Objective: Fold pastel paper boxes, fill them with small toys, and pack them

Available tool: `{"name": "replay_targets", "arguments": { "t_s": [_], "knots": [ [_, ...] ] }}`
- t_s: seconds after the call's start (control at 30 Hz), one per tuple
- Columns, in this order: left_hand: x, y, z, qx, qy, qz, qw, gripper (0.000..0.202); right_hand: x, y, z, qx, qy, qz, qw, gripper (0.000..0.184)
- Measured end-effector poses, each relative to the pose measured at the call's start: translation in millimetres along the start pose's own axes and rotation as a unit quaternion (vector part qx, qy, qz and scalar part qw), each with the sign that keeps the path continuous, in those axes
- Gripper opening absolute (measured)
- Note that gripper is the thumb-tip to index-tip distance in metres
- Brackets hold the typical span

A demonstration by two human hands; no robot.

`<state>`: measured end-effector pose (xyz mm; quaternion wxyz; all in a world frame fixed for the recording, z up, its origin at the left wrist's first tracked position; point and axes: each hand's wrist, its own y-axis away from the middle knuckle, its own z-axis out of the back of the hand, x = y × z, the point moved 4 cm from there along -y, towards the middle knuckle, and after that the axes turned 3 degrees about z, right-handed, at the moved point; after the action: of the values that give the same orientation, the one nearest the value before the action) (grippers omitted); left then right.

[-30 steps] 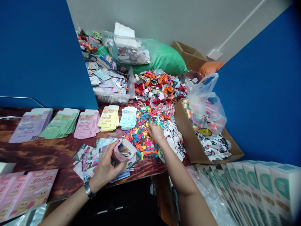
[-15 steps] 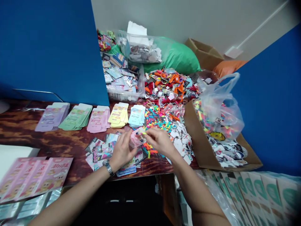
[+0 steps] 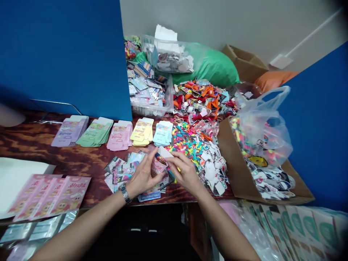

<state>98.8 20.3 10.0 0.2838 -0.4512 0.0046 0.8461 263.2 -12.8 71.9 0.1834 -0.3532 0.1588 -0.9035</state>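
A small pink box (image 3: 158,167) is in my left hand (image 3: 141,177), thumb and fingers closed about its sides, above a loose pile of printed cards (image 3: 121,173). The white flap (image 3: 164,152) at the box's top stands up, and the bent fingers of my right hand (image 3: 185,173) grip its edge. What lies inside the box is mostly hidden. Just beyond my hands spread small bright coloured pieces (image 3: 187,139). White cut-out stickers (image 3: 213,167) lie right of them.
Flat box stacks line the table: purple (image 3: 66,133), green (image 3: 95,135), pink (image 3: 119,137), yellow (image 3: 141,133), blue (image 3: 162,134). Pink packets (image 3: 69,197) sit left. Rightward, a cardboard box (image 3: 235,166) holds stickers and a plastic bag (image 3: 268,136). Behind are a clear bin (image 3: 152,108) and trinkets (image 3: 203,96).
The small yellow-green piece between my right fingers no longer shows there; those fingers now grip the box's white flap. The view has shifted slightly left.
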Motion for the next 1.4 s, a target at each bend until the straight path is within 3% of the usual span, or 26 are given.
{"name": "replay_targets", "arguments": {
  "t_s": [0.07,0.13,0.27,0.43,0.6,0.83,0.93,1.03,1.13,1.23,1.4],
  "knots": [
    [-1.2,2.2,1.4,0.005,0.001,-0.016,1.0,0.074,0.5,3.5,-9.1,0.016,-0.037,-0.023,0.999,0.024],
    [-2.1,5.3,3.4,0.001,-0.011,-0.036,0.999,0.068,1.2,6.4,-14.1,-0.011,-0.057,-0.057,0.997,0.029],
    [-4.0,10.8,7.4,-0.004,-0.04,-0.05,0.998,0.077,7.5,8.2,-16.0,-0.063,-0.074,-0.062,0.993,0.03],
    [-5.7,12.5,9.5,0.017,-0.053,-0.018,0.998,0.085,12.2,0.2,-15.8,-0.02,-0.126,-0.09,0.988,0.018],
    [-6.5,12.8,12.1,0.025,-0.076,-0.008,0.997,0.089,14.1,-8.3,-18.7,0.005,-0.098,-0.136,0.986,0.015],
    [-7.7,17.3,17.6,0.055,-0.201,0.032,0.978,0.096,26.1,-1.7,-31.4,-0.019,-0.086,-0.079,0.993,0.024],
    [-6.9,19.1,19.1,0.051,-0.221,0.036,0.973,0.096,31.1,9.6,-44.3,-0.054,-0.06,-0.055,0.995,0.036],
    [-4.9,23.4,22.7,0.044,-0.222,0.037,0.973,0.093,34.8,18.0,-61.2,-0.046,-0.053,-0.026,0.997,0.046],
    [-3.1,35.5,34.9,0.039,-0.233,0.049,0.971,0.092,36.0,16.1,-72.9,-0.003,-0.078,-0.007,0.997,0.053],
    [-0.8,58.5,59.7,0.02,-0.278,0.078,0.957,0.093,35.6,1.6,-75.9,0.026,-0.082,0.037,0.996,0.056],
    [14.7,110.0,110.1,-0.017,-0.459,0.165,0.873,0.083,7.0,-43.8,-81.6,0.018,-0.027,0.061,0.998,0.046]
  ]
}}
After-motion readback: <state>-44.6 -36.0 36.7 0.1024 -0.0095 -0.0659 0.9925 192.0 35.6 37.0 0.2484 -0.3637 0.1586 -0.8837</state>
